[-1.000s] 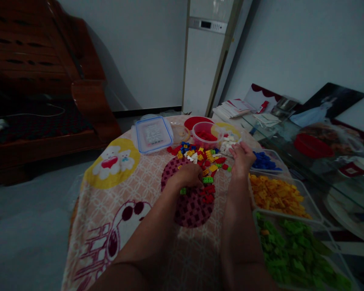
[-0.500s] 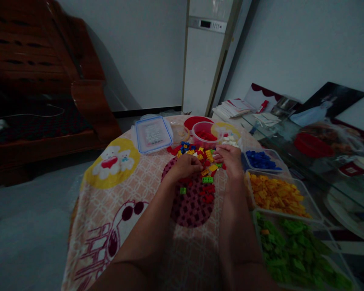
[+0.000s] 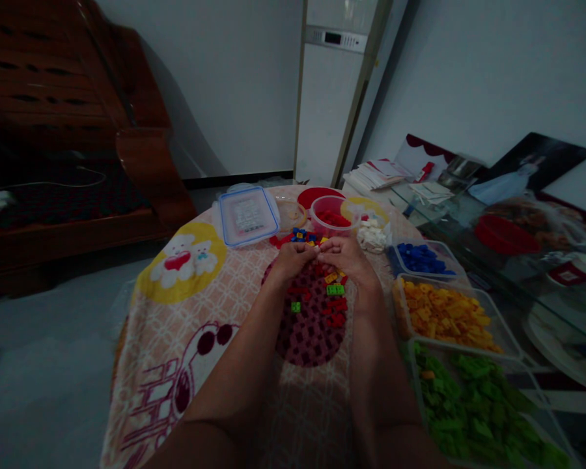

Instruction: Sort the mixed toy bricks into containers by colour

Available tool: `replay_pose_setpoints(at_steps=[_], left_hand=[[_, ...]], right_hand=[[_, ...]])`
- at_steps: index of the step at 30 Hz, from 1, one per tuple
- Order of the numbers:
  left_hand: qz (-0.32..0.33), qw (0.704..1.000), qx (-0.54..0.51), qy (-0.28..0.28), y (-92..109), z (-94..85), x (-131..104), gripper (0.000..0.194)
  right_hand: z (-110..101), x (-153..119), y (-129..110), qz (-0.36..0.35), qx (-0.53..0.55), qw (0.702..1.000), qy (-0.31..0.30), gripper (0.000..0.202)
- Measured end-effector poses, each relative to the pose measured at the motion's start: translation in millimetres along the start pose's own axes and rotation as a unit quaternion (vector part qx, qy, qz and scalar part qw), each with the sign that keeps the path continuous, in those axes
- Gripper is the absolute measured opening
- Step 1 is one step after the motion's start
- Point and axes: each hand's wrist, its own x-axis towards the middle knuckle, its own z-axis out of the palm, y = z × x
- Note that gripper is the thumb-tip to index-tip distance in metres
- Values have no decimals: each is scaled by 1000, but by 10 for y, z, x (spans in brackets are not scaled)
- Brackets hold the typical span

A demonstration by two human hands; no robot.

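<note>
My left hand (image 3: 294,262) and my right hand (image 3: 346,258) meet fingertip to fingertip over a pile of toy building bricks. The fingers of both are closed in a pinch. Something small and pale shows at the fingertips, too small to make out. Just beyond them lie blue bricks (image 3: 299,234) with yellow and red ones, partly hidden by my hands. Nearer to me are a green brick (image 3: 335,289), a smaller green brick (image 3: 295,307), red bricks (image 3: 336,312) and a yellow brick (image 3: 331,277), on the cloth's dark red round patch (image 3: 310,342).
Along the right stand clear boxes of blue bricks (image 3: 422,258), yellow bricks (image 3: 446,316) and green bricks (image 3: 483,407). White bricks (image 3: 372,236) lie behind my right hand. At the back are a round tub (image 3: 333,228) of red bricks, a red lid (image 3: 317,193) and a blue-rimmed lid (image 3: 249,217).
My right hand has moved left from the pile's right side to meet my left hand, uncovering the white bricks. My left hand has shifted slightly.
</note>
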Motion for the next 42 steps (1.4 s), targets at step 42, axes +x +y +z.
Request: replay_pose_setpoints(at_steps=[42], left_hand=[[202, 882, 424, 17, -123, -12, 47, 34]], right_hand=[[-552, -36, 131, -55, 125, 920, 366, 15]])
